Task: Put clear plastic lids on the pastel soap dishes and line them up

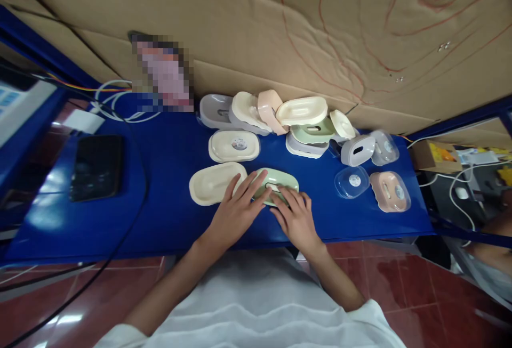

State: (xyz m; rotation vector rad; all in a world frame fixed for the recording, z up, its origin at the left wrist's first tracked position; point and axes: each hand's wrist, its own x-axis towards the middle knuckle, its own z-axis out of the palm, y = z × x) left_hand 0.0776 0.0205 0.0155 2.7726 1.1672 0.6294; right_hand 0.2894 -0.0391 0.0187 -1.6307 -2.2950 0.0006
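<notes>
My left hand (238, 209) and my right hand (294, 217) both rest on a pale green oval soap dish (282, 180) near the front of the blue table (160, 188). Fingers of both hands lie stretched flat across its top, pressing on it. A cream oval dish part (212, 184) lies just left of my left hand. Behind it sits a cream lidded soap box (234, 145) with a round sticker.
A heap of cream, pink, green and grey soap dish parts (296, 119) lies at the back against cardboard. A grey box (357, 150), a clear lid (352, 181) and a pink lidded box (390, 191) sit right. A dark phone (96, 166) and cables (116, 104) lie left.
</notes>
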